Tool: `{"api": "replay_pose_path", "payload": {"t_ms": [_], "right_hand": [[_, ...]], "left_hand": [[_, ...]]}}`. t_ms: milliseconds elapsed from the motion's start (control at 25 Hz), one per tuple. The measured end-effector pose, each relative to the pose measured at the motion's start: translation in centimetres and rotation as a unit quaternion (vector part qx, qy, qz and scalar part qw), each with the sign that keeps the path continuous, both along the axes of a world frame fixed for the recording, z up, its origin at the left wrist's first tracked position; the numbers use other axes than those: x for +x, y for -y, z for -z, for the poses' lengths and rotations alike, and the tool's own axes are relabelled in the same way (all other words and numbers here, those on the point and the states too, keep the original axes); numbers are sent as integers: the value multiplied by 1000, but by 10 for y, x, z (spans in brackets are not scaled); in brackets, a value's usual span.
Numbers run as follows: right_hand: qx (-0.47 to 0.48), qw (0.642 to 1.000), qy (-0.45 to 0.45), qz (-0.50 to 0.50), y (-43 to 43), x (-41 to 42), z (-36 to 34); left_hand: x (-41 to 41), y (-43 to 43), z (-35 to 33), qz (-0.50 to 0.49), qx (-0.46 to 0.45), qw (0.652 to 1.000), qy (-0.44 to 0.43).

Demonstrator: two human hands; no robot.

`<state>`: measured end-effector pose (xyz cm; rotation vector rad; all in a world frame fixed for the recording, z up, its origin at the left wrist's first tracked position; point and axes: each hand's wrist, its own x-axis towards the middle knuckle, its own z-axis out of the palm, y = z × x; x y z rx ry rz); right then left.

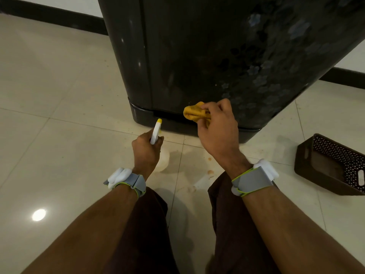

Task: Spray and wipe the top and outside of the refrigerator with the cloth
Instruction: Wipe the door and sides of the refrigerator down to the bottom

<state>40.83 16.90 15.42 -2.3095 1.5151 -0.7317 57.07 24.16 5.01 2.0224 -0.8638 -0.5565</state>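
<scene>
The right hand (216, 123) pinches the bunched yellow cloth (194, 112) against the refrigerator (207, 56) door's bottom edge, while the left hand (146, 151), nearer and lower, grips the spray bottle (156, 131).

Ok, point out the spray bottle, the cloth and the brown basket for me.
spray bottle (155, 132), head view, white spray head.
cloth (192, 113), head view, bunched yellow fabric.
basket (302, 161), head view, left end wall.

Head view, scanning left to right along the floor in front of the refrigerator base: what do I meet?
Left hand gripping the spray bottle → right hand bunching the yellow cloth → brown basket.
</scene>
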Motion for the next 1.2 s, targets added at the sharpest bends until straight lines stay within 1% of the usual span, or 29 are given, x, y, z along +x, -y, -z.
{"api": "replay_pose_path", "payload": {"t_ms": [120, 280, 360, 480, 600, 720, 800, 920, 1000, 1120, 1200], "right_hand": [[14, 1000, -3, -6, -1, 0, 5], [26, 1000, -12, -5, 4, -2, 8], [30, 999, -13, -6, 5, -2, 10], [35, 999, -9, -9, 5, -3, 11], [33, 999, 0, -9, 5, -3, 11], [13, 999, 16, -24, 4, -8, 3], [-6, 999, 40, -24, 1, -15, -6], [-27, 996, 84, 3, 1, -23, -24], [-59, 991, 115, 26, 1, -34, -47], [-120, 983, 128, 57, 11, -41, -76], [-145, 974, 158, 70, 12, -51, -102]], "left_hand": [[-6, 3, 5, 2, 20, 1000, -20], [-5, 9, 12, 4, 45, 999, -4], [-4, 11, 5, 14, 73, 997, 23], [-4, 14, -7, 23, 108, 989, 98], [-14, 18, -28, -5, 118, 984, 131], [-25, 18, -57, 19, 76, 980, 184], [-29, 19, -77, 33, 34, 978, 204], [-29, 29, -107, 44, -1, 976, 211], [-37, 30, -135, 63, -43, 972, 220], [-43, 35, -167, 74, -87, 961, 251], [-50, 39, -195, 88, -122, 947, 285]]}}
